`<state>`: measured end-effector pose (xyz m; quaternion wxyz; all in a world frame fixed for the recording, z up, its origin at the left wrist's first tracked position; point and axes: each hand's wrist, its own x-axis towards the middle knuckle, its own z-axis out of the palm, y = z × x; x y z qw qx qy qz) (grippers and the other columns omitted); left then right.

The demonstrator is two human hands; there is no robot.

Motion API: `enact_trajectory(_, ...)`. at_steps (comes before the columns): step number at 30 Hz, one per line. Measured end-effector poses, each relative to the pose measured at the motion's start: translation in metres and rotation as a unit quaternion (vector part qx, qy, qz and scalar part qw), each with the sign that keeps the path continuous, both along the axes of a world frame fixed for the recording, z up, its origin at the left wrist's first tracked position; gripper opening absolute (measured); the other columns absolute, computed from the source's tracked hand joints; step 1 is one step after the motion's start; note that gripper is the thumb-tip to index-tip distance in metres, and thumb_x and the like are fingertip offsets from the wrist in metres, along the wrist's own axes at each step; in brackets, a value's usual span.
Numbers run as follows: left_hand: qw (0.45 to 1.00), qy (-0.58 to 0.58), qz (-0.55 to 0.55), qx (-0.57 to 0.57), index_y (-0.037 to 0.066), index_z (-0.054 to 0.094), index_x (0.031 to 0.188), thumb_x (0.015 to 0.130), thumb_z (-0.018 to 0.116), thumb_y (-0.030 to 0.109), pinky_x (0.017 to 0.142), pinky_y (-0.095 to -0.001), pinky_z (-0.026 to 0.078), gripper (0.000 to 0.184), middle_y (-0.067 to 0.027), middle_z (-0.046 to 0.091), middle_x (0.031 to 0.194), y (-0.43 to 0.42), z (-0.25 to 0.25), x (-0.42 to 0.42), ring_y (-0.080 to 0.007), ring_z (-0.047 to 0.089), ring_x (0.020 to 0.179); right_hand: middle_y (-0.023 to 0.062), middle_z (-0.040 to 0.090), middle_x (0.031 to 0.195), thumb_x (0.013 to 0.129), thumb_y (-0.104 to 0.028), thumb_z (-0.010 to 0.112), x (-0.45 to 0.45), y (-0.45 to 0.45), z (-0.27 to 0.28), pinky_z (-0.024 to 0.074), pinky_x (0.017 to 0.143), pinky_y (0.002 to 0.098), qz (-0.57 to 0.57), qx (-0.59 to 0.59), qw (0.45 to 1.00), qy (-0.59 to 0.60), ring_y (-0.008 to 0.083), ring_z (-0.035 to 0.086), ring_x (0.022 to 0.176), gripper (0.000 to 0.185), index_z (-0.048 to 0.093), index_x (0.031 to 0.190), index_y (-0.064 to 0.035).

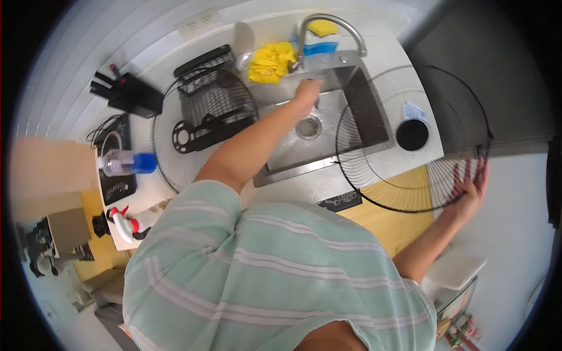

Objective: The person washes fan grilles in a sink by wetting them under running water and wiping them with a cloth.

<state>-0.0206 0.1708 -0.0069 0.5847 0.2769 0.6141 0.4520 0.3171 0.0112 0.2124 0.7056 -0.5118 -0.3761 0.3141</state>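
My right hand (pixel 468 190) holds a round wire fan grille (pixel 412 135) by its lower right rim, with the fingers spread against the wires. The grille has a black rim and a black disc at its centre, and it overlaps the sink's right side and the counter's edge. Over the steel sink (pixel 281 169), my left hand (pixel 308 95) is closed near the back, below the faucet (pixel 333 23). What its fingers hold, if anything, I cannot make out. Wet drops cover the sink bottom around the drain (pixel 308 127).
Left of the sink, a second wire grille (pixel 167 155) overlaps a black dish rack (pixel 216 96). Yellow gloves (pixel 272 62) lie behind the sink. Farther left are a knife block (pixel 134 93), a blue-and-clear bottle (pixel 126 162) and a spray bottle (pixel 123 225). A grey surface (pixel 503 88) stands at the right.
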Motion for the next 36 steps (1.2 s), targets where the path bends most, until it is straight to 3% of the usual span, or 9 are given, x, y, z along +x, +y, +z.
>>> enact_trajectory(5,0.998,-0.040,-0.027,-0.031,0.007,0.058,0.100,0.088,0.054,0.028,0.055,-0.0354,0.044,0.024,-0.0058,0.055,0.083,-0.040,0.037,-0.008,-0.0169,0.052,0.070,0.0188,0.019,0.150,0.060,0.006,0.042,0.047,-0.040,0.030,0.0295,0.105,0.0617,0.023,0.016,0.998,0.065,0.0460,0.021,0.135,0.087,0.022,0.144,-0.0021)
enact_trajectory(12,0.950,-0.276,-0.081,-0.120,0.014,0.060,0.095,0.091,0.053,0.031,0.058,-0.0351,0.047,0.019,-0.0004,0.060,0.076,-0.110,0.074,-0.042,-0.0170,0.057,0.069,0.0193,0.007,0.152,0.054,0.005,0.044,0.012,-0.053,0.062,0.0090,0.109,0.0670,0.135,0.092,0.964,0.212,0.0501,0.005,0.137,0.097,0.012,0.146,-0.0009)
enact_trajectory(15,0.939,-0.331,-0.073,-0.060,0.013,0.062,0.091,0.090,0.053,0.034,0.059,-0.0343,0.048,0.023,-0.0004,0.065,0.081,-0.136,0.077,-0.071,-0.0161,0.061,0.071,0.0250,0.009,0.150,0.060,0.003,0.043,-0.052,-0.036,0.082,0.0141,0.110,0.0647,0.162,0.126,0.973,0.101,0.0514,0.009,0.136,0.086,0.019,0.144,0.0027)
enact_trajectory(19,0.969,-0.241,0.053,0.025,0.013,0.060,0.090,0.090,0.054,0.036,0.050,-0.0296,0.043,0.024,-0.0024,0.066,0.079,-0.163,0.089,-0.123,-0.0145,0.062,0.067,0.0291,0.025,0.144,0.070,0.003,0.043,-0.104,-0.008,0.102,0.0260,0.108,0.0585,0.273,0.259,0.925,-0.047,0.0507,0.026,0.131,0.070,0.029,0.138,0.0089)
enact_trajectory(22,0.967,-0.192,0.152,0.064,0.013,0.056,0.093,0.088,0.056,0.037,0.040,-0.0253,0.034,0.025,-0.0050,0.066,0.078,-0.187,0.109,-0.161,-0.0138,0.060,0.058,0.0297,0.038,0.137,0.073,0.005,0.043,-0.156,-0.007,0.127,0.0322,0.106,0.0546,0.199,0.280,0.909,-0.237,0.0468,0.036,0.128,0.062,0.035,0.134,0.0107)
enact_trajectory(28,0.957,-0.177,0.183,0.138,0.011,0.056,0.097,0.088,0.052,0.044,0.043,-0.0253,0.036,0.034,-0.0127,0.069,0.093,-0.211,0.131,-0.216,-0.0141,0.058,0.058,0.0214,0.052,0.129,0.079,0.008,0.044,-0.210,0.025,0.138,0.0369,0.104,0.0482,0.279,0.387,0.793,-0.378,0.0359,0.045,0.126,0.043,0.054,0.121,0.0051)
enact_trajectory(30,0.948,-0.199,0.173,0.175,0.009,0.056,0.100,0.089,0.050,0.046,0.046,-0.0252,0.038,0.039,-0.0153,0.068,0.098,-0.215,0.145,-0.229,-0.0155,0.059,0.061,0.0223,0.052,0.128,0.076,0.016,0.039,-0.230,0.034,0.144,0.0373,0.105,0.0462,0.274,0.419,0.742,-0.447,0.0346,0.047,0.124,0.050,0.052,0.123,0.0065)
enact_trajectory(34,0.917,-0.180,0.194,0.298,-0.001,0.053,0.116,0.089,0.040,0.061,0.063,-0.0283,0.045,0.068,-0.0199,0.064,0.109,-0.218,0.200,-0.250,-0.0184,0.059,0.078,0.0154,0.055,0.128,0.077,0.016,0.042,-0.261,0.052,0.158,0.0371,0.105,0.0462,0.194,0.470,0.641,-0.574,0.0305,0.051,0.121,0.046,0.059,0.117,-0.0012)
enact_trajectory(36,0.901,-0.206,0.207,0.322,-0.004,0.047,0.123,0.087,0.035,0.067,0.068,-0.0298,0.045,0.080,-0.0224,0.061,0.115,-0.217,0.210,-0.280,-0.0196,0.059,0.083,0.0143,0.061,0.118,0.078,0.002,0.056,-0.293,0.048,0.168,0.0423,0.099,0.0382,0.095,0.566,0.513,-0.639,0.0259,0.057,0.113,0.036,0.061,0.113,-0.0065)
